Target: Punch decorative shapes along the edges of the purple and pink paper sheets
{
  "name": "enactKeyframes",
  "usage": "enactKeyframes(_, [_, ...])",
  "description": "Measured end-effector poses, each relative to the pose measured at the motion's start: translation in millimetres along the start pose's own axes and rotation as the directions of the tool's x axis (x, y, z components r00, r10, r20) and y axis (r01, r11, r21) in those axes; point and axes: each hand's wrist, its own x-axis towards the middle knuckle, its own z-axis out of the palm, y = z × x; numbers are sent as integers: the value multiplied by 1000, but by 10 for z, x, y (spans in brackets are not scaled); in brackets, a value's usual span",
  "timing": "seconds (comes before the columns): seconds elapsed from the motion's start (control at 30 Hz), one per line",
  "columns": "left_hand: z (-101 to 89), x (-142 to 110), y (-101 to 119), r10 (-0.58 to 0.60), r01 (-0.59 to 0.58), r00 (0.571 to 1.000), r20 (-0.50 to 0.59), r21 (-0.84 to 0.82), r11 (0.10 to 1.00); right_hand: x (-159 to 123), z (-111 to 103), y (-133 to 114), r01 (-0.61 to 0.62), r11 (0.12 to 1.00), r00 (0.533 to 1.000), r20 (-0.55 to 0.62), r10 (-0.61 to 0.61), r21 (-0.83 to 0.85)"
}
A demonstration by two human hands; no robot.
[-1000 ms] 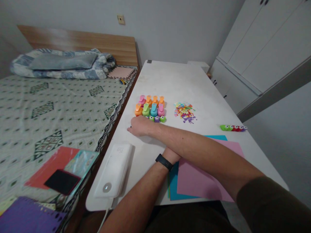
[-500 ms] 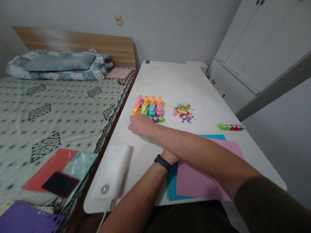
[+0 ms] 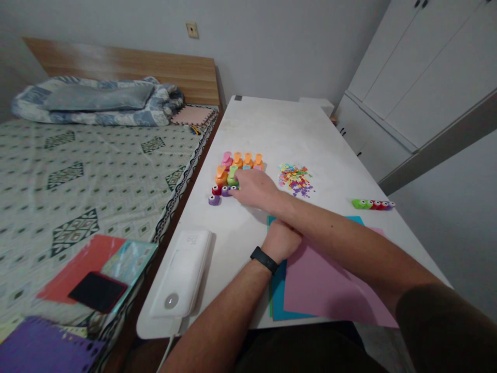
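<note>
Right hand [image 3: 256,187] shifted rightward | purple punch [image 3: 214,200] exposed left of fingers [image 3: 240,195], apparently released | grip, right or left hand [image 3: 284,240], cannot be told

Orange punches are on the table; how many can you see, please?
4: three orange punches in the back row and one orange punch at the left end of the next row; the right hand may hide others.

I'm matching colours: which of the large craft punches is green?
The green craft punch in the nearer row of large ones, between the orange craft punch and the right hand; the others show orange, pink or blue.
</note>
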Motion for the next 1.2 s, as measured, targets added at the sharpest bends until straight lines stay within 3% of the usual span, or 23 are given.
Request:
enactKeyframes(0.13, [26, -32, 5, -106, 103, 992, 65, 51, 993, -113, -77, 397, -112, 991, 993, 39, 114, -67])
enactKeyframes(0.27, [17, -25, 16, -131, 129, 989, 73, 37, 991, -161, 34, 604, -129, 990, 987, 87, 134, -56])
enactKeyframes(0.43, [10, -18, -2, -122, 121, 989, 79, 19, 992, -195, 146, 650, -114, 993, 991, 70, 116, -38])
enactKeyframes(0.87, [18, -28, -11, -104, 103, 992, 77, 11, 995, -226, 190, 713, -37, 999, 998, 61, 35, 37])
enactKeyframes(1.07, [3, -35, -6, -110, 113, 988, 107, -20, 993, -368, -89, 827, -59, 997, 998, -4, 59, 59])
enactKeyframes(1.2, [-8, -34, 20, -148, 152, 981, 123, -25, 988, -611, -407, 1130, -112, 993, 994, -12, 112, 42])
